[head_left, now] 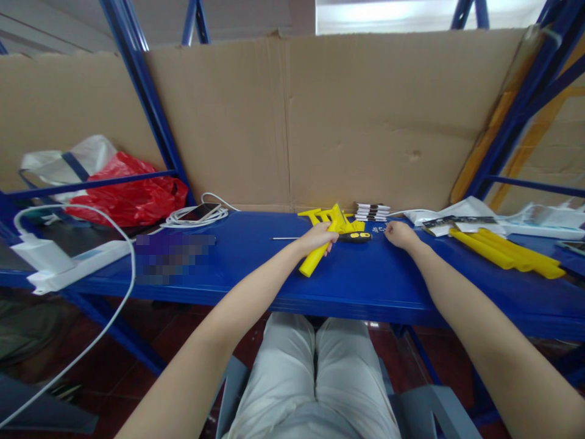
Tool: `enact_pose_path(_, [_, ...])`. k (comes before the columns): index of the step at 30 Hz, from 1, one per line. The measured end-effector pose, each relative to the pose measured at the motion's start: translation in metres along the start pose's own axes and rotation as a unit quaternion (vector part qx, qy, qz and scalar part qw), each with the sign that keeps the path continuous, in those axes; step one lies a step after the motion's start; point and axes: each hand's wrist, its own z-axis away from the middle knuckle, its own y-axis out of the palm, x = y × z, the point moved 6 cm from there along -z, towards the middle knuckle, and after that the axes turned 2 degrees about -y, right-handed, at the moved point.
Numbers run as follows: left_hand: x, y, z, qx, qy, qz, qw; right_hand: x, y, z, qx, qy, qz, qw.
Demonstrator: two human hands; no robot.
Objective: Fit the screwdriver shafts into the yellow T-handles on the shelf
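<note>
In the head view, the left hand [314, 236] sits near the middle of the blue table [256, 268], its fingers clamped around a yellow tube [312, 262]. The tube slants, its lower end toward 7 o'clock and its upper end toward 1 o'clock, where more yellow pieces [313, 214] lie just beyond; I cannot tell whether any are joined to it. A screwdriver [359, 236] lies crosswise at the left hand, black-and-yellow handle toward 3 o'clock, shaft toward 9 o'clock.

The right hand [400, 235] rests at the left hand's 3 o'clock, well apart from it, fingers curled together; I cannot tell whether they pinch anything. Tiny loose parts [378, 230] lie just beside it at 9 o'clock, and a small black-and-white stack [371, 211] stands at 10 o'clock. Farther off, toward 3 o'clock, are several yellow tubes [507, 251]. A coiled white cable [194, 216] lies at the left hand's 9 o'clock.
</note>
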Motion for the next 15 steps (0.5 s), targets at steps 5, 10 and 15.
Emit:
enact_pose_path(5, [-0.009,0.004,-0.008,0.003,-0.032,0.023,0.999,0.004,-0.001,0.002,0.002,0.005,0.006,1.000])
enact_pose_path(10, [-0.026,0.020,-0.021,0.008,-0.067,0.066,0.996,0.005,-0.004,0.005,-0.007,0.010,-0.001,1.000])
enact_pose_path(15, [-0.040,0.050,-0.042,0.017,-0.078,0.128,0.989,0.000,-0.006,0.005,-0.015,0.016,-0.012,1.000])
